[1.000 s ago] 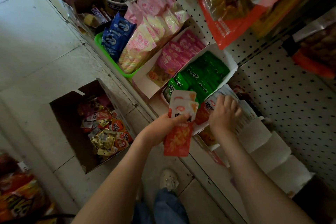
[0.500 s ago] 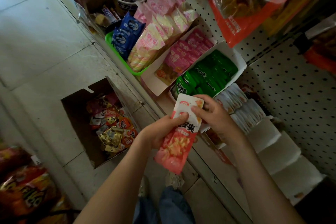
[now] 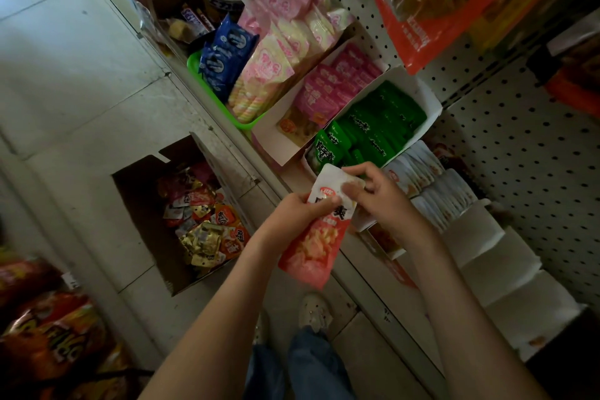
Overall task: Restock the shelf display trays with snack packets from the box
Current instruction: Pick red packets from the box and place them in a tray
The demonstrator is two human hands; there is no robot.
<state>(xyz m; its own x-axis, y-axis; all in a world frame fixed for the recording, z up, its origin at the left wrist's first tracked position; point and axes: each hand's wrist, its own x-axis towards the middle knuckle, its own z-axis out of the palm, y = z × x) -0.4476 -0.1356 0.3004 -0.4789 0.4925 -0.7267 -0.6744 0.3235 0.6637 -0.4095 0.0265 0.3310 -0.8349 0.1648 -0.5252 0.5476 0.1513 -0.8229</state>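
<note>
My left hand (image 3: 297, 214) grips a small stack of red-and-white snack packets (image 3: 313, 248) by the upper part, in front of the shelf edge. My right hand (image 3: 378, 193) pinches the white top of the front packet (image 3: 331, 180) in that stack. Just behind the hands stands a white display tray (image 3: 365, 224) holding a row of the same white-topped packets (image 3: 422, 178). The open cardboard box (image 3: 143, 204) sits on the floor to the left, with mixed snack packets (image 3: 204, 221) in it.
More shelf trays lie further back: green packets (image 3: 373, 133), pink packets (image 3: 334, 91), and a green basket (image 3: 207, 88) with blue and pink bags. White stepped boxes (image 3: 500, 263) fill the shelf at right. Large snack bags (image 3: 48, 334) lie at lower left. My feet stand below.
My right hand has left the tray's packet row and come back to the stack, where it now pinches the top packet. The left hand has lifted the stack slightly.
</note>
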